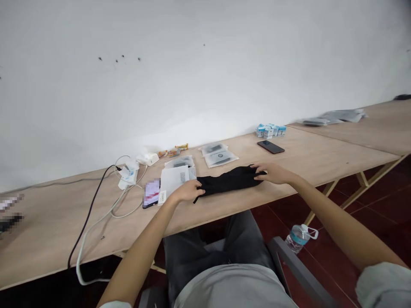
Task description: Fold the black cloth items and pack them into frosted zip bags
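A long folded piece of black cloth [229,180] lies across the wooden table in front of me; what garment or item it is, I cannot tell. At its left end my left hand [189,191] pinches the edge between thumb and fingers. My right hand [274,173] grips the opposite end, its fingers bent over the fabric. A white sheet-like packet [173,179] lies just beyond my left hand, and beside it a phone with a lit screen [151,193]. Behind the cloth rest frosted plastic bags [221,158] with dark contents.
Toward the back right are small blue-and-white boxes [270,131] and a dark phone [270,146]. White cables [120,199] and a power strip [128,176] occupy the left. Wrapped snacks [175,151] lie by the wall. A water bottle [298,238] stands on the floor, right of my chair.
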Action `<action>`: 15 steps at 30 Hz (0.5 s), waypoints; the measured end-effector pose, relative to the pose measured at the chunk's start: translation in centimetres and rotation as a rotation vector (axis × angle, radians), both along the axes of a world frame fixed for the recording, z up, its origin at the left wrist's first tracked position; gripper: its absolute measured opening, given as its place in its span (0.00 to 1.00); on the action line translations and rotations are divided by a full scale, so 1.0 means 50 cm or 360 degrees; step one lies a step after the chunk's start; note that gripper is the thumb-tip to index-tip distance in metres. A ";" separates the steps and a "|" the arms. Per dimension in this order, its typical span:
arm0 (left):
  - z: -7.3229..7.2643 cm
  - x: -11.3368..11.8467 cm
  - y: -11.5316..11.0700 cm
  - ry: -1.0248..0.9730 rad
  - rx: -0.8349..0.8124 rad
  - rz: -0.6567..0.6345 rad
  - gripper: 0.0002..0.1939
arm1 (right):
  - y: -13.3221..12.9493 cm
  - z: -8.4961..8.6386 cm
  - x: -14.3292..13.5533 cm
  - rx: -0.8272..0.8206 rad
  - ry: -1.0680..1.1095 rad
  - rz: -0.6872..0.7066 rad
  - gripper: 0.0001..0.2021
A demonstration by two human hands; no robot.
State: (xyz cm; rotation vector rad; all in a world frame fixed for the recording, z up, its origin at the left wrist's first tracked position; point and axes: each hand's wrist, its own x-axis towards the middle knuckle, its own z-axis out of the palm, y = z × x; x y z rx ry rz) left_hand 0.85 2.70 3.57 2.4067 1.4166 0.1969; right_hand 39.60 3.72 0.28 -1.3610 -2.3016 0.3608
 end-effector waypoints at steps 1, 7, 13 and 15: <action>0.006 -0.001 0.009 -0.0003 -0.0031 0.0076 0.14 | 0.011 0.008 0.001 0.0017 0.0021 -0.0070 0.13; 0.013 0.024 0.082 0.0170 0.0097 0.0507 0.17 | 0.116 0.013 -0.026 0.0156 -0.0020 -0.0482 0.20; -0.028 0.045 0.112 0.0384 0.0359 0.0578 0.18 | 0.155 -0.046 -0.080 0.0282 -0.0162 -0.0616 0.15; -0.041 0.045 0.110 0.0453 0.0406 0.0538 0.19 | 0.137 -0.062 -0.107 0.0340 -0.0179 -0.0620 0.15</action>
